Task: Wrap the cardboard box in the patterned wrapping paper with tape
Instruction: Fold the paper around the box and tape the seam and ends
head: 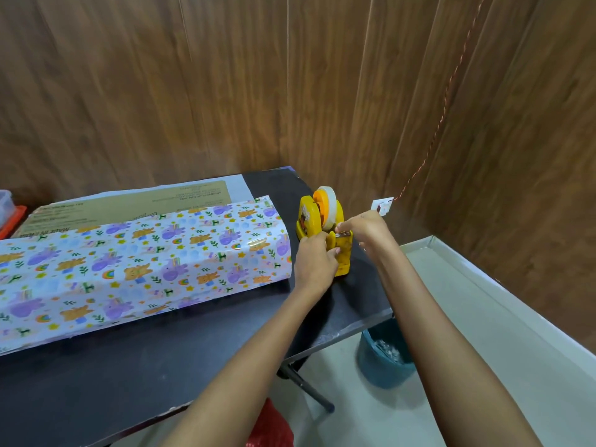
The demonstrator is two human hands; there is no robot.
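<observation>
A long cardboard box (129, 206) lies across the black table (161, 366), mostly covered by patterned wrapping paper (135, 269) with bears and rainbows; a strip of bare cardboard shows along its far side. A yellow tape dispenser (317, 227) with a white tape roll stands just right of the box's end. My left hand (314, 258) grips the dispenser's front base. My right hand (361, 227) pinches the tape end at the dispenser's cutter.
Wood-panelled walls enclose the table's far and right sides. A blue bin (383, 356) stands on the floor under the table's right edge. An orange and clear container (8, 214) sits at the far left. A twisted cord (442, 114) hangs down the wall to a small socket.
</observation>
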